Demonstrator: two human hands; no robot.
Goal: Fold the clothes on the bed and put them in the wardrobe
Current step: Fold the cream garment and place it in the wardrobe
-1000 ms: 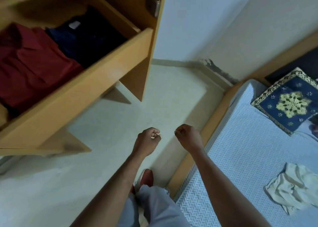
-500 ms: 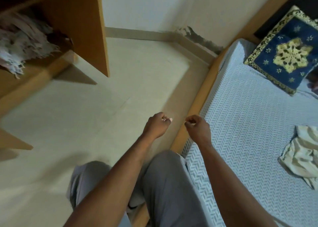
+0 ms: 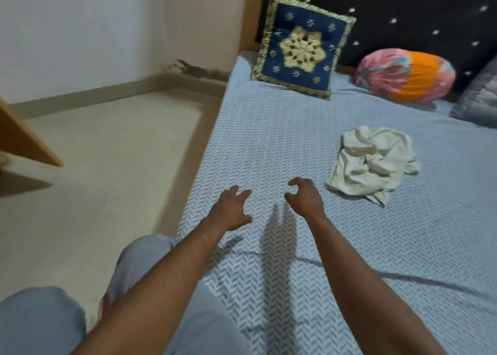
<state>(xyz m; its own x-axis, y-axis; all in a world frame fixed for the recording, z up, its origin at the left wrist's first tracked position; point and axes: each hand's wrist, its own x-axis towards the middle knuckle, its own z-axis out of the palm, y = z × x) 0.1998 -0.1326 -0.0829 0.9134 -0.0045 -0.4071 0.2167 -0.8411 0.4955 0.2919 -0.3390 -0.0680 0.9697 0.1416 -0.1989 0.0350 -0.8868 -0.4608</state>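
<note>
A crumpled cream-white garment point(image 3: 372, 159) lies on the bed point(image 3: 269, 145), which has a light blue herringbone cover. My left hand point(image 3: 231, 209) hovers over the bed near its left edge, fingers spread and empty. My right hand point(image 3: 305, 197) is just to its right, fingers curled apart and empty, a short way left of the garment. Only a corner of the wooden wardrobe point(image 3: 24, 139) shows at the far left; its shelves are out of view.
A blue and gold cushion point(image 3: 301, 45) leans at the head of the bed against a dark studded headboard point(image 3: 403, 13). Beside it lie a pink and orange bolster point(image 3: 406, 75) and a grey pillow point(image 3: 481, 99). Beige floor point(image 3: 102, 166) runs left of the bed. My grey-trousered legs are below.
My view has swung right from the wardrobe to the bed. Both hands went from closed fists to open fingers and now reach over the bed toward the garment.
</note>
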